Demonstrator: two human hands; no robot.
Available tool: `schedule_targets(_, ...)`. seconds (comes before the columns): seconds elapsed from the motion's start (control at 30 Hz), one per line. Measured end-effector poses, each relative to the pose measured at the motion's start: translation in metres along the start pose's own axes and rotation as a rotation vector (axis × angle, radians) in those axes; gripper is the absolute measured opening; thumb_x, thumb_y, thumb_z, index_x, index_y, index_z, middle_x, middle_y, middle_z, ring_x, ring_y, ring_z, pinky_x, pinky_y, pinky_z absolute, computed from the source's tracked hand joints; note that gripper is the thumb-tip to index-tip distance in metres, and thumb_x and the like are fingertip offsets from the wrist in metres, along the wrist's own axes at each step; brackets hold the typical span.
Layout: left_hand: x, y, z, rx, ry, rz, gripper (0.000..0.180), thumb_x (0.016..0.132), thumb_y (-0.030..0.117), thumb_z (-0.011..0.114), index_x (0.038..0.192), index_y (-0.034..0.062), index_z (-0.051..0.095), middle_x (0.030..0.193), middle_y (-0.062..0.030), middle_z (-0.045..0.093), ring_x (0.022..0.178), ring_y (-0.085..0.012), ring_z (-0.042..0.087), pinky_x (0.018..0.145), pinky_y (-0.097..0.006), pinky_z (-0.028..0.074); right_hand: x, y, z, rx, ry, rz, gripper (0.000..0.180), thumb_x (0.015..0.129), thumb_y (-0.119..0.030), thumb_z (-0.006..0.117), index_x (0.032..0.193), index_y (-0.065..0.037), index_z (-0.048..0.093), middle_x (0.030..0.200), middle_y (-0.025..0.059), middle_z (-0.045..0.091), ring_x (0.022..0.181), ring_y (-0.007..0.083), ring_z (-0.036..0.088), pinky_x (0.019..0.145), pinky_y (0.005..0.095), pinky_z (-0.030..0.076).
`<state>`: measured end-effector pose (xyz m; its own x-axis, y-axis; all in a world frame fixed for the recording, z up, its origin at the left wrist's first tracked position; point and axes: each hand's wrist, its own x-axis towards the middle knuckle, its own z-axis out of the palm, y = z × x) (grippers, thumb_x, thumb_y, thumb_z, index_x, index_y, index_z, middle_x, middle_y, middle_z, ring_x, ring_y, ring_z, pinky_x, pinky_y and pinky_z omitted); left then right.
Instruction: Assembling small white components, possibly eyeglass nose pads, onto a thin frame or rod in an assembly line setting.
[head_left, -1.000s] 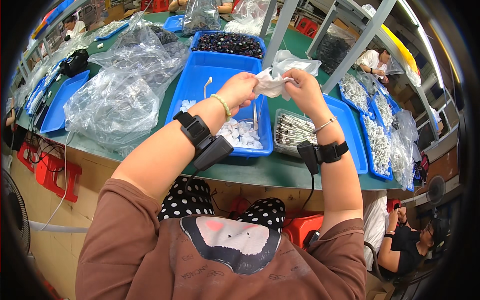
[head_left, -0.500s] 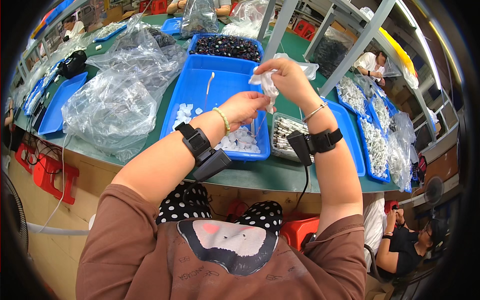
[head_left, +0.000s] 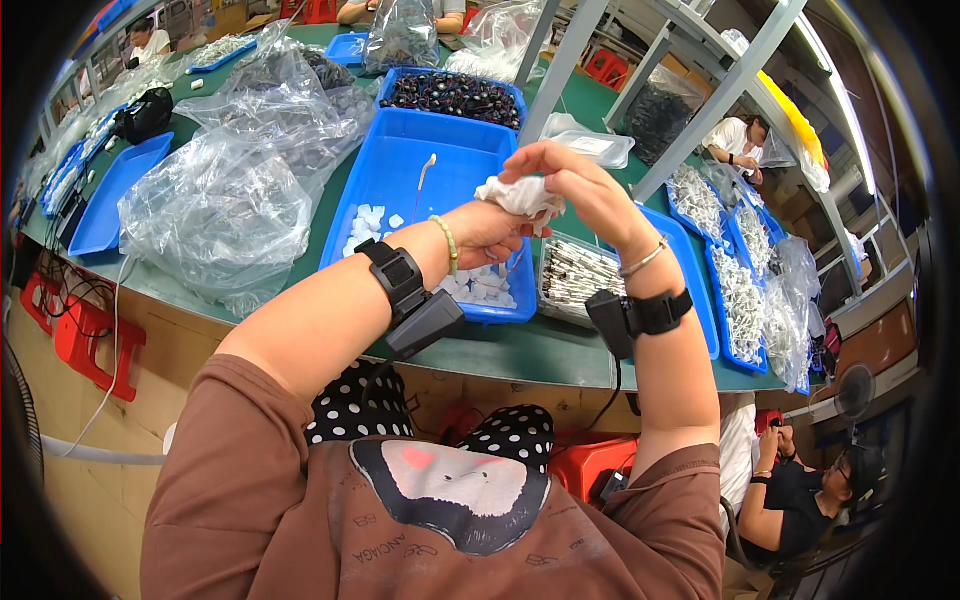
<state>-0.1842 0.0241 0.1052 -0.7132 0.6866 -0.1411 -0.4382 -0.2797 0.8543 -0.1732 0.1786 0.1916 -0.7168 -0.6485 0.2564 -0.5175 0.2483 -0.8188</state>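
My right hand (head_left: 590, 195) holds a crumpled white tissue (head_left: 522, 197), which lies over the thumb side of my left hand (head_left: 482, 236). My left hand is closed with curled fingers, partly covered by the tissue; what it grips, if anything, I cannot make out. A thin reddish wire shows just below it. Both hands are over the right side of a large blue tray (head_left: 392, 150). Inside the tray lie small translucent white pieces (head_left: 365, 226) and a thin lead with a pale tip (head_left: 427, 170). Beside my right wrist, a clear box (head_left: 575, 280) holds many slim white-and-brown parts.
Behind the tray stands a blue bin of dark small parts (head_left: 455, 97). A heap of clear plastic bags (head_left: 225, 220) covers the table's left. A grey metal post (head_left: 560, 70) rises ahead. Blue trays of white parts (head_left: 738, 300) line the right. Other people sit farther off.
The tissue has moved from hanging between my pinched fingers to lying across my left hand. My right hand has come lower and to the right, its fingers more stretched out.
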Motion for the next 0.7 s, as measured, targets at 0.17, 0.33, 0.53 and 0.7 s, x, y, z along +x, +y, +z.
schedule_targets(0.17, 0.007, -0.011, -0.014, -0.022, 0.104, -0.047, 0.011, 0.092, 0.007, 0.052, 0.101, 0.0122, 0.052, 0.082, 0.0024, 0.051, 0.053, -0.0011, 0.034, 0.04, -0.015, 0.023, -0.012, -0.019, 0.021, -0.502, -0.012, -0.085, 0.036, 0.076, 0.004, 0.051, 0.111, -0.003, 0.053, 0.108, 0.0135, 0.06, 0.094, 0.0251, 0.06, 0.081, 0.0331, 0.049)
schedule_targets(0.33, 0.005, -0.003, -0.014, -0.183, -0.039, -0.133, 0.009, 0.094, 0.008, 0.048, 0.1, 0.0126, 0.052, 0.081, 0.0026, 0.051, 0.055, -0.0017, 0.036, 0.04, -0.015, 0.023, -0.019, -0.023, 0.021, -0.732, 0.022, -0.144, 0.03, 0.072, 0.005, 0.057, 0.1, -0.005, 0.055, 0.084, 0.0128, 0.061, 0.088, 0.032, 0.06, 0.088, 0.0396, 0.046)
schedule_targets(0.53, 0.001, 0.003, -0.008, -0.206, 0.018, -0.129, 0.011, 0.094, 0.022, 0.05, 0.094, 0.0115, 0.055, 0.071, 0.0041, 0.05, 0.047, -0.0009, 0.032, 0.037, -0.015, 0.021, -0.039, -0.022, 0.028, -1.063, -0.103, -0.302, 0.018, 0.072, 0.001, 0.058, 0.086, -0.009, 0.06, 0.073, 0.0053, 0.06, 0.086, 0.0225, 0.059, 0.105, 0.052, 0.03)
schedule_targets(0.7, -0.002, 0.004, -0.003, -0.214, -0.048, -0.119, 0.011, 0.091, 0.018, 0.054, 0.099, 0.0106, 0.056, 0.07, 0.0056, 0.048, 0.045, 0.0009, 0.029, 0.036, -0.014, 0.019, -0.047, -0.02, 0.031, -1.173, -0.001, -0.38, 0.01, 0.071, -0.012, 0.067, 0.076, -0.009, 0.059, 0.073, 0.0043, 0.06, 0.091, 0.0222, 0.058, 0.107, 0.0543, 0.026)
